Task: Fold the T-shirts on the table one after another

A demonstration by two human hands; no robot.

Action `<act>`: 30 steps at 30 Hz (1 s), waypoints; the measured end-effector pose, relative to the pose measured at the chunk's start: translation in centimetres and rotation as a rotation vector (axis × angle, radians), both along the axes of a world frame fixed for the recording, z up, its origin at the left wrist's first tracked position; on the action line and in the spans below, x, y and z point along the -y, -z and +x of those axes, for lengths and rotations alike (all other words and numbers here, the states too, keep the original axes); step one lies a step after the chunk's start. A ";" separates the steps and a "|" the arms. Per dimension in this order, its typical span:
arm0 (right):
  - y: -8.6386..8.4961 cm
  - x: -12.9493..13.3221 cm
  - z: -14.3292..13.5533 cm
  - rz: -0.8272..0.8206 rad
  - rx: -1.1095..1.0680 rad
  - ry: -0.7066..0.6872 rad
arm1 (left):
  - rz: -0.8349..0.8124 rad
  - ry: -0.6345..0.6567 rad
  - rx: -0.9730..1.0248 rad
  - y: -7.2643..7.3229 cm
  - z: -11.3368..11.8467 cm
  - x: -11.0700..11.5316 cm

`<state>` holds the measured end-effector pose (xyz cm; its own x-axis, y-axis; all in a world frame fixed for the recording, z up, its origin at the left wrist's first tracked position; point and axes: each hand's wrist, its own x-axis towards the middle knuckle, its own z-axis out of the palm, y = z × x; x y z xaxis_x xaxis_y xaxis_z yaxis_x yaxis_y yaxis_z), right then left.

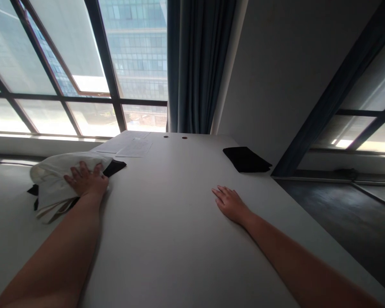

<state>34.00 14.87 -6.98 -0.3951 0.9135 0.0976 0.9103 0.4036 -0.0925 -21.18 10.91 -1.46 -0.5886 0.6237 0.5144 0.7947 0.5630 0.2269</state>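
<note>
My left hand (88, 179) rests with spread fingers on a heap of white cloth (59, 175) at the table's left edge. Black pieces stick out of the heap on both sides, and pale straps or strips hang below it; what kind of items these are I cannot tell. My right hand (229, 203) lies palm down on the white table (167, 222), its fingers stretched out and nothing in them. Beyond it, near the right edge, lies a flat folded black cloth (246, 159).
Printed paper sheets (134, 146) lie at the far left of the table. Two small round holes or discs (175, 137) show near its far end. A dark blue curtain (200, 64) hangs behind, beside large windows (134, 51). Grey floor (336, 218) borders the table's right side.
</note>
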 end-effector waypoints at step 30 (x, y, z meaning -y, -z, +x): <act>-1.2 -0.7 0.9 -0.139 -0.217 -0.265 | -0.108 0.201 -0.047 -0.2 2.5 -2.1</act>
